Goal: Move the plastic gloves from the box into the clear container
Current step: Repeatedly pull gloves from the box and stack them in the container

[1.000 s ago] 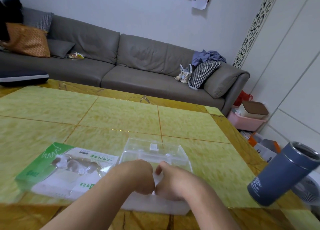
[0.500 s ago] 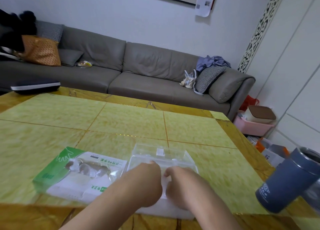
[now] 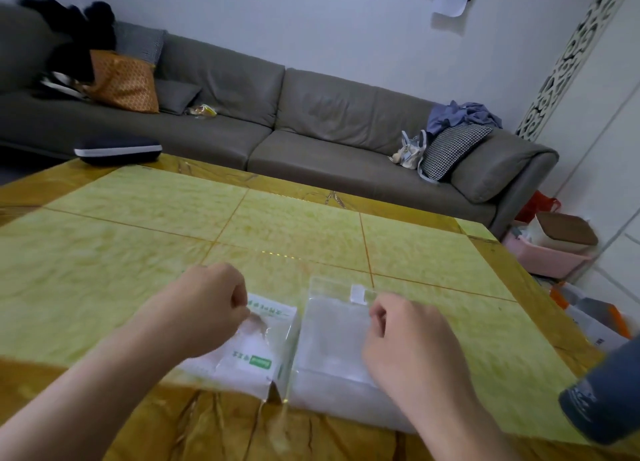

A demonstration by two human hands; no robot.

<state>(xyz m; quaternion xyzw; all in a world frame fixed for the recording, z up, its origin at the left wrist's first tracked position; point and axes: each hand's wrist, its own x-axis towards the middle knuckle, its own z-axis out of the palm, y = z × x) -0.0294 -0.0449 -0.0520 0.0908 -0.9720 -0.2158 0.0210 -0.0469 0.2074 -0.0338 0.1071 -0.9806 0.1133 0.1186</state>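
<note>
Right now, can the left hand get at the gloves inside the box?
Probably yes. The left hand is already over the opening of the glove box, fingers curled at the gloves; nothing lies between. Whether it grips one is unclear.

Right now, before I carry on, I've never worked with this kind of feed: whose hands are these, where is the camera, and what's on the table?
There is no machine here: these are a person's two bare hands, filmed by one wide-angle camera worn on the person's head, looking forward and down. The left hand is curled over the opening of the glove box, a white and green carton lying flat on the yellow table; it seems to pinch at the plastic gloves there, though blur hides the fingertips. The right hand is curled over the clear container, which sits right beside the box, on its right; whether it holds anything I cannot tell. A blue tumbler shows at the right edge. Behind the table stands a grey sofa.
</note>
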